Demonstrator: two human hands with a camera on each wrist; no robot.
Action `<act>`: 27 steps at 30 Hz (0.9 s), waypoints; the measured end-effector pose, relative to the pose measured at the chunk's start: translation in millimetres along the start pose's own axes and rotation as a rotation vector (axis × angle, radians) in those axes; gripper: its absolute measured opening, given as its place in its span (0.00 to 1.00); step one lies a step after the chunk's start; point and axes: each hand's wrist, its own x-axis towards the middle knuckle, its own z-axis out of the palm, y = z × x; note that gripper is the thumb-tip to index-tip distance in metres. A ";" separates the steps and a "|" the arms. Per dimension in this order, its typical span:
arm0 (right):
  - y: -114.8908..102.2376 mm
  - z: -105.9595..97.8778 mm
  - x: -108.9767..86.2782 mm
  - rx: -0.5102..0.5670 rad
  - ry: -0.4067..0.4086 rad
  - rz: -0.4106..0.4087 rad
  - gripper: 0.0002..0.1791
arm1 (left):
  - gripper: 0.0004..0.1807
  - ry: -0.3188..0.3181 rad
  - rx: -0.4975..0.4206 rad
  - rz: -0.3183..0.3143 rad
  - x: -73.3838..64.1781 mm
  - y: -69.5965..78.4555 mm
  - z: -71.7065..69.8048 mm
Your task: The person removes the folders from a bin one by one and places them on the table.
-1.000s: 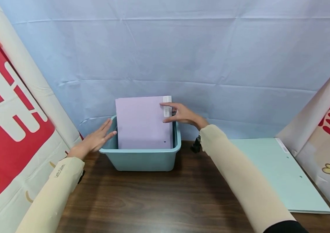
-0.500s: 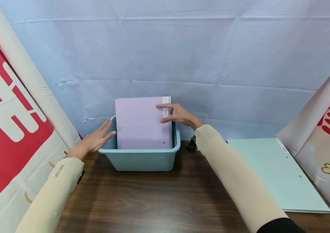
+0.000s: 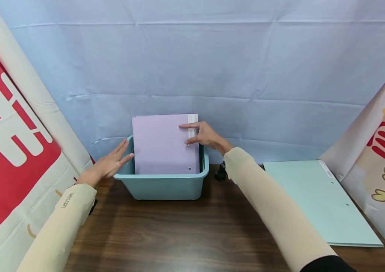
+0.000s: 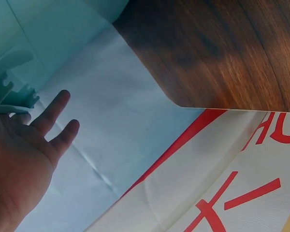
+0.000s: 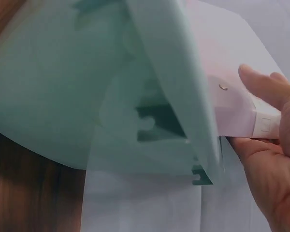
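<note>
A purple folder (image 3: 161,145) stood in the tub (image 3: 165,187), its two o'clock edge pinched by the right hand (image 3: 206,134). The left hand (image 3: 107,164) lay spread at the tub's nine o'clock side. A crooked pull could have tipped the tub.

My right hand (image 5: 273,166) holds a rectangular lilac folder (image 5: 234,110).
A pale teal plastic basin (image 5: 181,72) partly hides it.
</note>
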 end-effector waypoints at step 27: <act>-1.9 -1.8 -15.8 0.109 0.213 -0.070 0.37 | 0.48 0.002 0.004 0.005 5.1 -2.7 0.5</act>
